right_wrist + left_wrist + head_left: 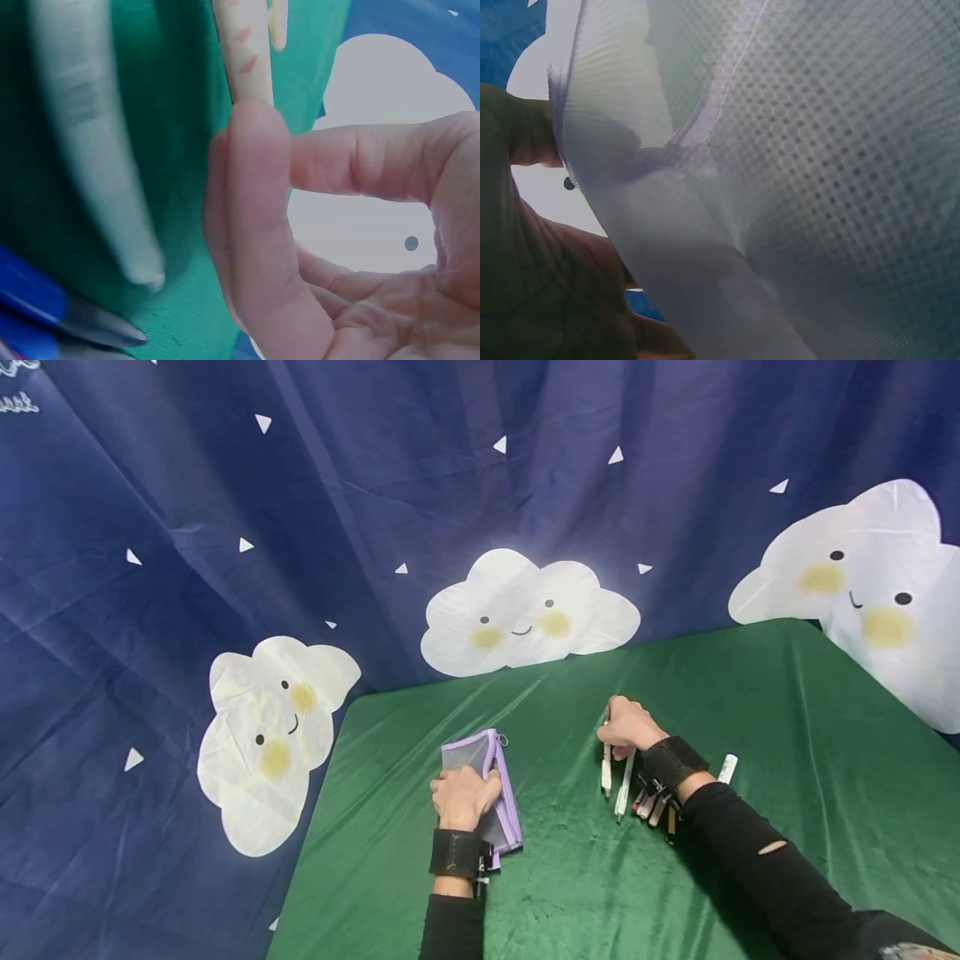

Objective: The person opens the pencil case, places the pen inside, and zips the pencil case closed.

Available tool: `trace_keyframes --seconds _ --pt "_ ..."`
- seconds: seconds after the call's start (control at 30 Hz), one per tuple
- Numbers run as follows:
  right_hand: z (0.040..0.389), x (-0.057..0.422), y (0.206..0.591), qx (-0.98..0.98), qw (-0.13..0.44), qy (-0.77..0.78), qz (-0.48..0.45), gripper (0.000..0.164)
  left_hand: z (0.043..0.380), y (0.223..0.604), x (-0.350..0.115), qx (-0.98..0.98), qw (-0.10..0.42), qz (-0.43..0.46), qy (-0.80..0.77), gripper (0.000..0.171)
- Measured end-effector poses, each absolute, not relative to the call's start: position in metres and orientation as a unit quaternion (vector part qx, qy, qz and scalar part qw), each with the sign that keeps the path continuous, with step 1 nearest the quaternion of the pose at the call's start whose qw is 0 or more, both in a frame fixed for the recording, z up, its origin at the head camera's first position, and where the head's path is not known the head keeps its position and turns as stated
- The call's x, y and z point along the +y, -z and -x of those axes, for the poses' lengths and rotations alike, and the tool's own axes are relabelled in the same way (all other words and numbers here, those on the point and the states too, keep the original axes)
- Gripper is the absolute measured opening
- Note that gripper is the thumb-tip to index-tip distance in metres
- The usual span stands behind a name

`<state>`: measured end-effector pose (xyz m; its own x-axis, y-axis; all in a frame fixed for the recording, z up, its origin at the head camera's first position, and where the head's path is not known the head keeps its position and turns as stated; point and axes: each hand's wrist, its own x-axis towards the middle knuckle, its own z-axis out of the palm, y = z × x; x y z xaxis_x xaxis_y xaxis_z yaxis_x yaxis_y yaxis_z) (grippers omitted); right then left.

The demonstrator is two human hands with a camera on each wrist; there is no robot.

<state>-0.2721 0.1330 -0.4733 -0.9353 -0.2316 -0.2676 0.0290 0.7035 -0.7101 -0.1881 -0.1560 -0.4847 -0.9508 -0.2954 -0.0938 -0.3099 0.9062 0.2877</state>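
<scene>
My left hand point(461, 795) grips a mesh zip pouch point(507, 802) with purple trim, on the left part of the green cloth. In the left wrist view the sheer pouch point(840, 165) fills most of the picture, with the fingers at its left edge. My right hand point(628, 727) pinches a white pen point(244, 52) with orange marks between thumb and fingers. That pen points down toward the near side. Beside it lies another white pen point(624, 792), apart from the fingers and blurred in the right wrist view.
Several pens and markers point(651, 808) lie together beneath the right wrist, partly hidden by it. A white marker with a dark blue end point(727, 768) sticks out past the forearm. Behind the green-covered table point(570, 893) hangs a blue curtain point(360, 527) with smiling clouds.
</scene>
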Motion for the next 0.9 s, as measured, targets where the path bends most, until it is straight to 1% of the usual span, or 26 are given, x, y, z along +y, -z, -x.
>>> trace_keyframes --seconds 0.03,0.13,0.2,0.27,0.53,0.9 --pt "0.272 0.133 0.471 0.905 0.171 0.386 0.054 0.028 0.188 0.485 -0.156 0.976 0.024 0.156 -0.151 0.066" --pt "0.273 0.132 0.463 0.902 0.165 0.396 0.046 0.046 0.188 0.486 -0.156 0.975 0.023 0.161 -0.149 0.066" --pt "0.273 0.13 0.459 0.903 0.155 0.4 0.041 0.052 0.188 0.487 -0.156 0.975 0.02 0.163 -0.149 0.066" --pt "0.275 0.129 0.455 0.9 0.142 0.41 0.037 0.056 0.188 0.487 -0.155 0.975 0.016 0.164 -0.15 0.066" --pt "0.283 0.125 0.447 0.883 0.081 0.461 0.02 0.052 0.188 0.488 -0.154 0.975 0.007 0.163 -0.149 0.069" --pt "0.291 0.12 0.442 0.873 0.057 0.484 0.018 0.051 0.187 0.487 -0.156 0.974 0.014 0.161 -0.156 0.069"
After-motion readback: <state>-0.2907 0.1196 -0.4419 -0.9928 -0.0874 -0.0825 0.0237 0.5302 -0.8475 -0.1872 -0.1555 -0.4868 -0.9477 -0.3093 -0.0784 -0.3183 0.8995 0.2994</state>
